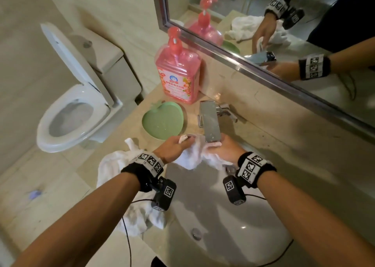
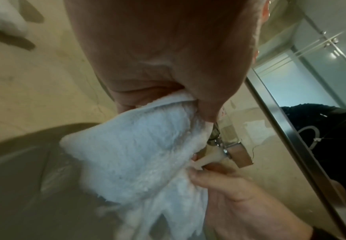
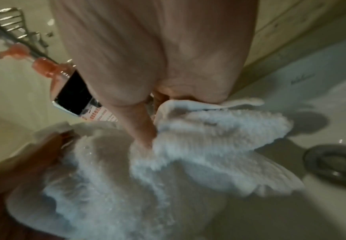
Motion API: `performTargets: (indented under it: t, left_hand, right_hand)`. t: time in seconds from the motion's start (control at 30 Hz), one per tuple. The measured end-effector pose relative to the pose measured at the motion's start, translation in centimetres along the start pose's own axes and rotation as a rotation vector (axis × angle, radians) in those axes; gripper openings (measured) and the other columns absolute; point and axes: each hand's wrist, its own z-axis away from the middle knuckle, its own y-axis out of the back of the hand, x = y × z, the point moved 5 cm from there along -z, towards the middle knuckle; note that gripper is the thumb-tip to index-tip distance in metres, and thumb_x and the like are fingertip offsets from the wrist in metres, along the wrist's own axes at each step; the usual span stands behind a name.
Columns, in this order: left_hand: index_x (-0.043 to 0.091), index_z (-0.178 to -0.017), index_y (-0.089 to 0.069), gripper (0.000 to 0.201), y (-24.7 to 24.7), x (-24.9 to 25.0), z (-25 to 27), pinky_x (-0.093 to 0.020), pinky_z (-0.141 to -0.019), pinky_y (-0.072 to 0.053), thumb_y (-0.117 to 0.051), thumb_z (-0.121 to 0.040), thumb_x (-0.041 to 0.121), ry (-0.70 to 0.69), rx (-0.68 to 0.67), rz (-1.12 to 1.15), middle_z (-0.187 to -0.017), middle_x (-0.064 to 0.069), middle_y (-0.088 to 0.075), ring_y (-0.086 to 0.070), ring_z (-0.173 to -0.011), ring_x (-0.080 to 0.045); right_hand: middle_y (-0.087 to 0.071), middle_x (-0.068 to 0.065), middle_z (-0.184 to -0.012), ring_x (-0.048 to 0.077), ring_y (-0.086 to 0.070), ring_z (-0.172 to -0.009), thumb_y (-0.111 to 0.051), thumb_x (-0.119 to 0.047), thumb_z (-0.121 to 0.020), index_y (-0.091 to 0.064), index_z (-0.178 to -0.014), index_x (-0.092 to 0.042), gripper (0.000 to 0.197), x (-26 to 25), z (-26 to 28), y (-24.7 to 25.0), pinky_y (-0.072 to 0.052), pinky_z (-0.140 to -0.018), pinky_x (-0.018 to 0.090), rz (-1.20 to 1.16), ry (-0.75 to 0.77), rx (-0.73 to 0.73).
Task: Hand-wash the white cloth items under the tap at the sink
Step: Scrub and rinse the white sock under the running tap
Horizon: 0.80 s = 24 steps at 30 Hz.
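Both forearms, banded with black wrist straps, are stretched over the white sink [image 1: 233,232], and a wet white cloth [image 1: 191,157] is held between the left hand [image 1: 174,147] and the right hand [image 1: 224,148] directly beneath the chrome tap [image 1: 211,122]. Each hand is closed on the cloth, its fingers curled around bunched folds. More white cloth [image 1: 115,165] is heaped on the tabletop [image 1: 263,143] at the sink's near left rim, while a green heart-shaped dish [image 1: 162,120] and a pink soap bottle [image 1: 178,74] are set farther back on the left
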Motion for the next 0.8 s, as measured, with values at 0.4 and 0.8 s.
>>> performTargets:
  t: [0.4, 0.8]
  left_hand:
    - [0.027, -0.111, -0.064, 0.020, -3.5, 0.1, -3.0, -0.024, -0.083, -0.051, -0.052, -0.099, 0.037, 0.013, -0.026, -0.009, -0.113, -0.003, -0.070, -0.066, -0.093, -0.006]
    - [0.022, -0.130, -0.062, 0.039, -5.9, 1.6, -4.3, -0.034, -0.103, -0.044, -0.052, -0.098, 0.043, 0.013, -0.127, -0.163, -0.131, -0.004, -0.064, -0.059, -0.115, -0.017]
  right_hand:
    - [-0.070, -0.016, -0.117, 0.011, -0.064, -0.111, -0.073, -0.037, -0.084, -0.069, -0.118, -0.035, 0.035, 2.0, -0.7, 2.0, -0.051, -0.090, 0.032, 0.081, -0.001, 0.027]
    - [-0.075, -0.012, -0.101, 0.009, -0.069, -0.101, -0.076, -0.029, -0.087, -0.074, -0.103, -0.028, 0.017, 2.5, -0.7, 1.5, -0.052, -0.088, 0.027, 0.092, 0.044, -0.071]
